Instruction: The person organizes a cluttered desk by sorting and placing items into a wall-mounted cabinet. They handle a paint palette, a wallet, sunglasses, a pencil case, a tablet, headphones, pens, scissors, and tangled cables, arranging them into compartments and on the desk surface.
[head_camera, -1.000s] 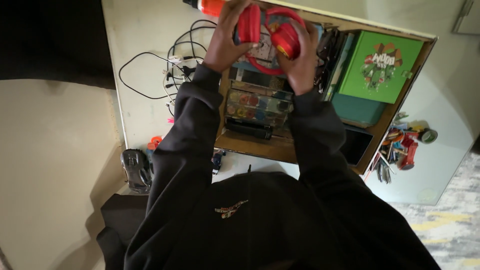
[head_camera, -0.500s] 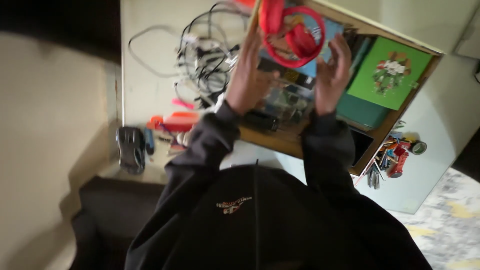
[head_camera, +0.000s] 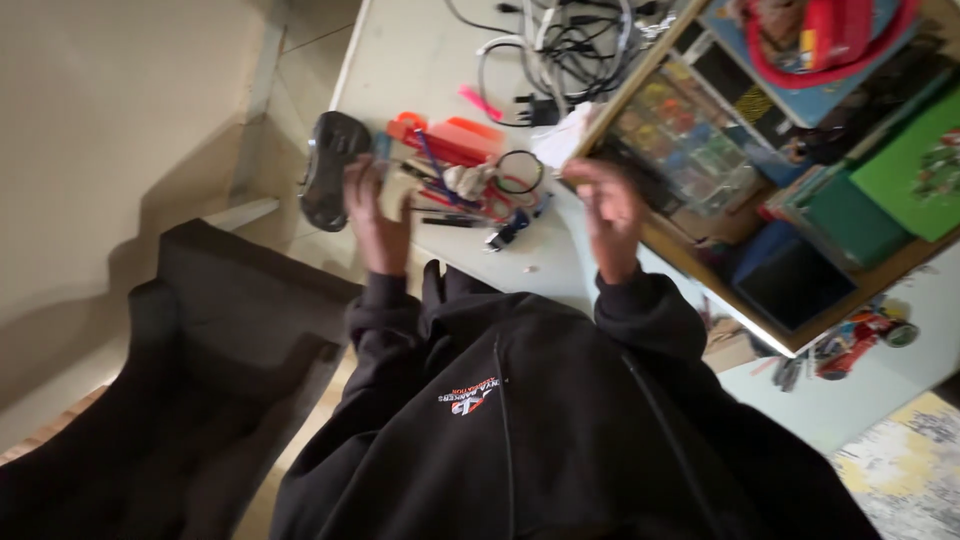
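Note:
My left hand (head_camera: 377, 213) is raised over the front edge of the white desk (head_camera: 420, 60), fingers apart and holding nothing. It is nearest a black mouse-like object (head_camera: 330, 165) and a heap of pens and red items (head_camera: 450, 170). My right hand (head_camera: 610, 212) is also empty with its fingers spread, just below the wooden edge of a shelf unit (head_camera: 640, 80). Red headphones (head_camera: 835, 40) lie on a blue box in the shelf at the top right, apart from both hands. Black hoodie sleeves cover both arms.
A tangle of cables and plugs (head_camera: 560, 50) lies at the back of the desk. The shelf holds colourful boxes (head_camera: 690, 150), a green box (head_camera: 910, 160) and a dark box (head_camera: 800, 285). A toy vehicle (head_camera: 860, 335) sits below it. A dark chair (head_camera: 220, 330) stands at left.
Both hands have let go of the red headphones, which now rest in the shelf. The hands have drawn back towards my body and the view has tilted down.

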